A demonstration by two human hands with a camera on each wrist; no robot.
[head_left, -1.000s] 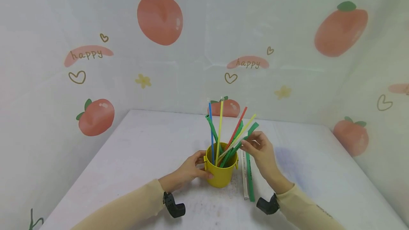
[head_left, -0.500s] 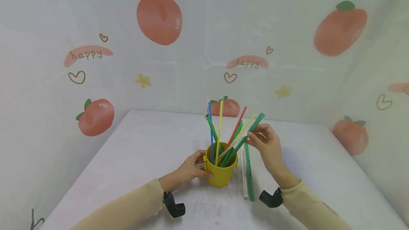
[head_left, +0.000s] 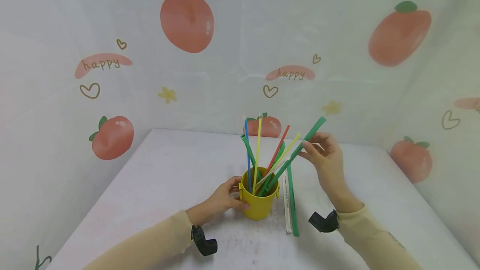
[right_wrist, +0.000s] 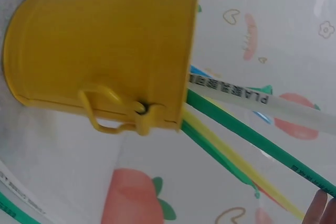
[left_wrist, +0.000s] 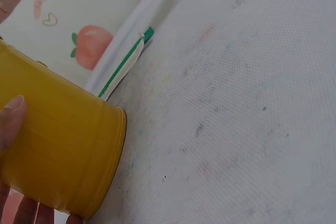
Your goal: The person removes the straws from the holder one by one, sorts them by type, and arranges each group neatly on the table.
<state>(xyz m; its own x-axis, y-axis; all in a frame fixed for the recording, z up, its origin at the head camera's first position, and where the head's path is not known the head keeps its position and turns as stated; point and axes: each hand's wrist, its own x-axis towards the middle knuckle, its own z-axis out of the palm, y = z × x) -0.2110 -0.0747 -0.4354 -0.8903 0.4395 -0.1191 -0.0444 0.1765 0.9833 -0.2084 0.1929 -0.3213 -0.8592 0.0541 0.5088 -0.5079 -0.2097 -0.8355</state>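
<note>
My left hand (head_left: 217, 203) grips the small yellow bucket (head_left: 258, 207) around its left side, thumb in front; the bucket stands upright on the table. To its upper right, my right hand (head_left: 328, 166) pinches a straw in a green wrapper (head_left: 305, 138) near its top. That green-wrapped straw slants down into the bucket, its lower end hidden inside; the right wrist view shows it crossing the rim. Other straws stick up from the bucket: a blue one (head_left: 246, 136), a yellow one (head_left: 259, 145), a red one (head_left: 279, 145) and a white-wrapped one with black print (right_wrist: 252, 97).
On the white table (head_left: 180, 157), just right of the bucket, a white-wrapped straw (head_left: 287, 209) and a green-wrapped straw (head_left: 294, 216) lie side by side. A peach-printed cloth (head_left: 232, 53) hangs behind the table's back edge.
My right hand has moved up and to the right, drawing the green-wrapped straw farther out of the bucket. The left hand and bucket have stayed in place.
</note>
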